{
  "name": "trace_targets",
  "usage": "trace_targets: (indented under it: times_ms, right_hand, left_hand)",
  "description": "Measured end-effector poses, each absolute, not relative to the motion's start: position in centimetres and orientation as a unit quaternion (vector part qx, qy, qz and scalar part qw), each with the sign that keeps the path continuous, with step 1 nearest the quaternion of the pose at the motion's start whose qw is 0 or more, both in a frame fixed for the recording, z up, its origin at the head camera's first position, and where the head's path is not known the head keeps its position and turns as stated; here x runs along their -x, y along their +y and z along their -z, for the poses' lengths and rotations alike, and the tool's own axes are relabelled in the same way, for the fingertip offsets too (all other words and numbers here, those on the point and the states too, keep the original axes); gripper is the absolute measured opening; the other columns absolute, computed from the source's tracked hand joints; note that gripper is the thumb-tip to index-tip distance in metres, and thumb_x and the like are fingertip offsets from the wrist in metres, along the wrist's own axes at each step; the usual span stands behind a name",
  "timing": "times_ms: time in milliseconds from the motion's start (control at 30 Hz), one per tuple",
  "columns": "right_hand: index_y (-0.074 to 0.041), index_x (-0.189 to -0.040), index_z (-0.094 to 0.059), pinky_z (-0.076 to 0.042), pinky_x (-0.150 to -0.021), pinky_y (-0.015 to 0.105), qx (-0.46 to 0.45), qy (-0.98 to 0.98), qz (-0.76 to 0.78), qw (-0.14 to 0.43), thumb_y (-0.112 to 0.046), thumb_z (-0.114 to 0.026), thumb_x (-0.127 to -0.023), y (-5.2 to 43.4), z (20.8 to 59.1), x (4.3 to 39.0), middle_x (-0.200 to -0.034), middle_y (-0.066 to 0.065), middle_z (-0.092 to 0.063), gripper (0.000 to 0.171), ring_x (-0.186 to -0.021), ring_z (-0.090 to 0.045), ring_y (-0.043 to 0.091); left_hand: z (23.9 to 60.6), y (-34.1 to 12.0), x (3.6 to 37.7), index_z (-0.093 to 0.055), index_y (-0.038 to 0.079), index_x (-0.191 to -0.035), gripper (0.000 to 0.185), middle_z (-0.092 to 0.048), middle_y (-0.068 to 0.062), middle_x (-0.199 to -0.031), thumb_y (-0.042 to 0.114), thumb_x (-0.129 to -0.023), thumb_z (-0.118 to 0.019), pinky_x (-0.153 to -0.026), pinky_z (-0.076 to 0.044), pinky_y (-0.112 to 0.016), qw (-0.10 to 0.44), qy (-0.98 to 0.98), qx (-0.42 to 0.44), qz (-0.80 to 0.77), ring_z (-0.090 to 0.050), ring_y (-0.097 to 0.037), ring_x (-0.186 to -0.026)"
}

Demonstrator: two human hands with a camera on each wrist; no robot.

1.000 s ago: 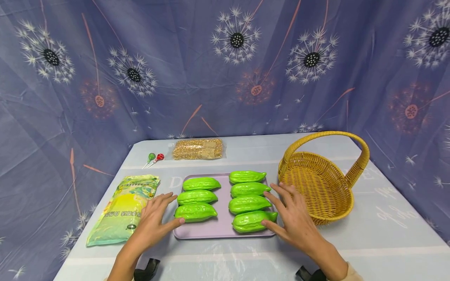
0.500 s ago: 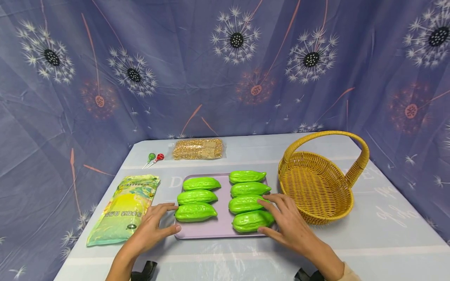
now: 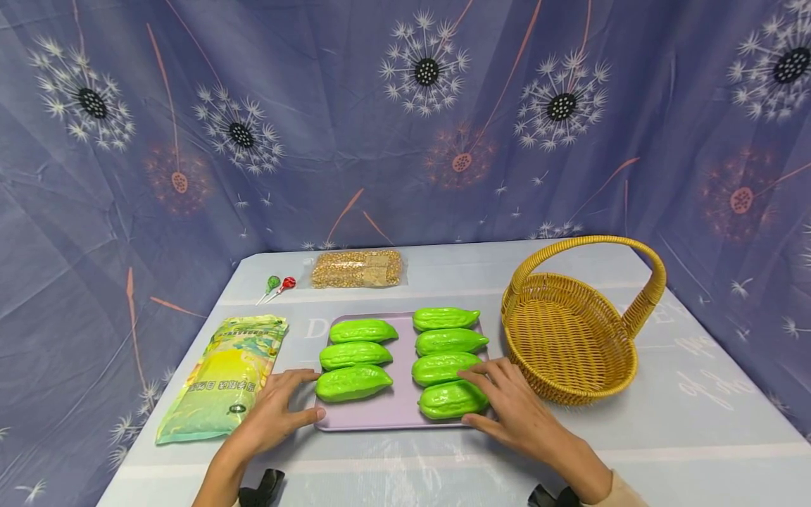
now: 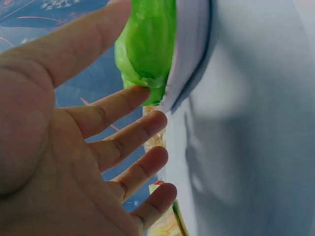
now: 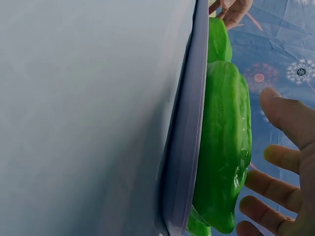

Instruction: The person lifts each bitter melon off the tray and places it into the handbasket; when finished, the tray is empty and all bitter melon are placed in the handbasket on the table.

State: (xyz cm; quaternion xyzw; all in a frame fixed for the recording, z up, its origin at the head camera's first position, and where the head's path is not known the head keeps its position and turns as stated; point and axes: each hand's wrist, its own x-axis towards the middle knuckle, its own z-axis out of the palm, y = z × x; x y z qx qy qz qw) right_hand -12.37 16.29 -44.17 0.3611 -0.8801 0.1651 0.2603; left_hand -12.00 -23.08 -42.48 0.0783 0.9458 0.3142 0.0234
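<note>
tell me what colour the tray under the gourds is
Pale lilac tray; clearest in the head view.

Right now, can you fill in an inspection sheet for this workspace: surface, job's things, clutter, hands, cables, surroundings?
Surface: table under a pale cloth.
Job's things: tray holding seven green gourds, three left, four right; nearest right gourd beneath the right fingers; woven basket with nothing in it, right of the tray.
Clutter: yellow-green bag, grain pack, two lollipops.
Hands: left hand open at the tray's left edge; right hand open over the front right gourd.
Cables: nothing seen.
Surroundings: blue dandelion-print curtain.
</note>
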Motion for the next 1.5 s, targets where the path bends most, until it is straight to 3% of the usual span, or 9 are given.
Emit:
trace_targets:
  times_ms: [200,567,1167,1500]
  right_hand:
    - [-0.016,-0.123,-0.059,-0.044,-0.083,0.033,-0.359,-0.884,-0.166,0.248,-0.046,-0.075,-0.071,16.3,44.4,12.5,-0.113,-0.003,-0.057,0.062,-0.101,-0.047,0.011]
    - [-0.019,-0.119,-0.062,-0.043,-0.081,0.029,-0.335,-0.901,-0.175,0.214,-0.046,-0.077,-0.069,16.1,44.7,12.7,-0.111,-0.006,-0.058,0.058,-0.100,-0.045,0.007]
    - [-0.021,-0.118,-0.063,-0.043,-0.081,0.028,-0.326,-0.908,-0.187,0.185,-0.042,-0.079,-0.070,16.0,44.8,12.7,-0.110,-0.008,-0.057,0.055,-0.098,-0.043,0.006]
    - [-0.020,-0.117,-0.063,-0.042,-0.079,0.028,-0.320,-0.916,-0.175,0.170,-0.042,-0.079,-0.069,15.8,44.8,12.6,-0.108,-0.007,-0.056,0.055,-0.096,-0.043,0.006]
  left_hand:
    - [42.9,-23.1,12.1,-0.060,0.014,-0.123,0.059,-0.055,-0.009,-0.133,0.041,-0.073,-0.077,-0.099,-0.031,-0.060,0.016,0.948,-0.089,-0.306,-0.040,-0.033,-0.123]
    - [43.7,-23.2,12.2,-0.058,0.014,-0.126,0.060,-0.053,-0.003,-0.136,0.030,-0.073,-0.079,-0.095,-0.034,-0.048,0.004,0.948,-0.103,-0.301,-0.039,-0.022,-0.117]
    - [43.7,-23.1,12.3,-0.051,0.012,-0.135,0.068,-0.042,-0.007,-0.148,0.028,-0.075,-0.076,-0.099,-0.027,-0.056,0.039,0.940,-0.119,-0.316,-0.035,-0.028,-0.126]
    - [43.7,-22.9,12.3,-0.052,0.010,-0.135,0.068,-0.044,-0.010,-0.146,0.027,-0.074,-0.077,-0.097,-0.029,-0.055,0.020,0.941,-0.135,-0.309,-0.038,-0.028,-0.123]
